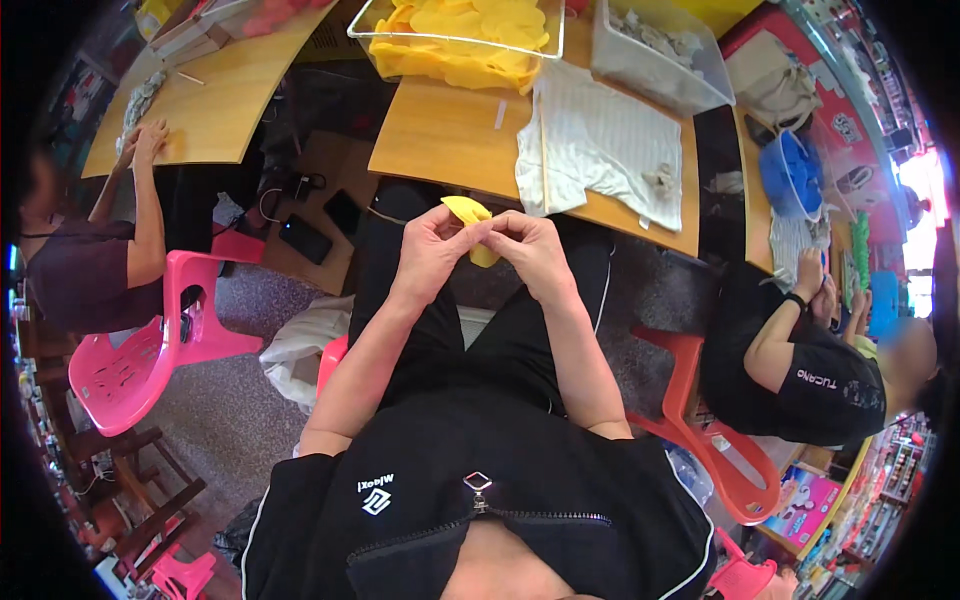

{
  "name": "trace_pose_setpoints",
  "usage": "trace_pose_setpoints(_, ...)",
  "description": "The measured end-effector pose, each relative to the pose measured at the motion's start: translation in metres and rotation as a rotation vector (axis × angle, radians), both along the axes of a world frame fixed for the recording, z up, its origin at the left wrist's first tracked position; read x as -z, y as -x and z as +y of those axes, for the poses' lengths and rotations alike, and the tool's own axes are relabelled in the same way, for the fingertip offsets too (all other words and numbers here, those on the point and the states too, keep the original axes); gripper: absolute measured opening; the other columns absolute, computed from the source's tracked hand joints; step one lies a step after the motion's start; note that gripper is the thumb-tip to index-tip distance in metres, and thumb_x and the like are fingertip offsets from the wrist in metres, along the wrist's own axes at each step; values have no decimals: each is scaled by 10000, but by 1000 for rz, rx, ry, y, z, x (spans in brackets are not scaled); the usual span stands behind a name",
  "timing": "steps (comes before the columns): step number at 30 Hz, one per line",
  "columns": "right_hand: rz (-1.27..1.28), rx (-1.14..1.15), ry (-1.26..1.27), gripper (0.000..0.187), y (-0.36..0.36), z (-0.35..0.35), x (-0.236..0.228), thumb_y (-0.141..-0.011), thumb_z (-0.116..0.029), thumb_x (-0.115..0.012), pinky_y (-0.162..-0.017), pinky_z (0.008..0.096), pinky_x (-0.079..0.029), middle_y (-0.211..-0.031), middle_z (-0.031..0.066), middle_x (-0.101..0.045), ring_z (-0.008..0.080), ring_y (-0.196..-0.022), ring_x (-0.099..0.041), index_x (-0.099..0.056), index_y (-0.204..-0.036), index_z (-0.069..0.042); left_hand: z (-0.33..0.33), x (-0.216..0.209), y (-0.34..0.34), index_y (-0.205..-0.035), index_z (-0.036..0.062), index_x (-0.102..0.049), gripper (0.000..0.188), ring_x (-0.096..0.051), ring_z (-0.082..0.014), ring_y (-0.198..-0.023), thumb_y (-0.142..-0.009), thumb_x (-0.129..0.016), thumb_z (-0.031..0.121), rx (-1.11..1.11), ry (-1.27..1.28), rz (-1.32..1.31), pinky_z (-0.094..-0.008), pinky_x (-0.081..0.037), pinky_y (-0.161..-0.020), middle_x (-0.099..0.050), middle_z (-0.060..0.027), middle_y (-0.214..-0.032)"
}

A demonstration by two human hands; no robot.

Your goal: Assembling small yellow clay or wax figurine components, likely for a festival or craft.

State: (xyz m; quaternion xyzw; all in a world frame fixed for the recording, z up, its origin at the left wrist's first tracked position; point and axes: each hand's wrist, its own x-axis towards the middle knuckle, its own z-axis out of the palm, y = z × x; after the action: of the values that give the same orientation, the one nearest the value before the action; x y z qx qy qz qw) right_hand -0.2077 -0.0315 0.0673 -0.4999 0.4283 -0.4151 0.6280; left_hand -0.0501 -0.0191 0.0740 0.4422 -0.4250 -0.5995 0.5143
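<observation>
Above my lap, just off the near edge of the wooden table [430,135], both of my hands hold one small yellow piece [466,208] of soft, thin material. It looks folded, and part of it hangs below my fingers. My left hand [430,255] is closed on its left side, thumb pressed against the fingers. Thumb and fingertips of my right hand [535,252] pinch it from the right. The fingers hide the middle of the piece. On the table ahead, a clear bin [470,42] is heaped with flat yellow pieces [455,68] of similar colour.
A white cloth [610,125] with a thin stick [544,150] on it covers the table's right part. Behind stands a bin [715,88] of greyish pieces. People work at left [95,235] and right [790,365]. Pink chair [165,340] and red chair [690,420] flank me.
</observation>
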Motion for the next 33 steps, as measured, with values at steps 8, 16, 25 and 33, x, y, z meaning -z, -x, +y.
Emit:
trace_pose_setpoints(8,219,87,82,164,12,28,16,-846,-115,-649,-609,206,-435,-760,9,-639,44,-684,-544,-669,-920,30,22,7,0,-926,-24,-663,144,-615,-70,-688,-843,-667,94,59,120,-385,-208,-507,-644,-665,-53,-762)
trace_pose_setpoints(16,396,232,319,148,12,48,-7,-843,-104,-641,-556,210,-421,-708,18,-610,39,-606,-514,-653,-858,43,43,9,7,-1034,-28,-614,244,-655,-114,-768,-844,-671,114,-5,20,-112,-233,-537,-642,-672,-74,-882)
trace_pose_setpoints(25,422,119,388,108,5,55,-2,-771,-47,-658,-582,279,-489,-771,125,-632,179,-669,-627,-657,-851,26,49,18,9,-988,-1,-602,197,-622,-82,-777,-831,-685,83,-17,85,-49,-218,-522,-682,-661,-42,-897)
trace_pose_setpoints(33,573,185,566,154,2,52,14,-799,-81,-672,-606,253,-493,-763,104,-642,139,-681,-633,-662,-901,33,44,33,-2,-991,-17,-623,172,-628,-82,-783,-845,-661,66,12,213,-184,-220,-522,-704,-665,-44,-883)
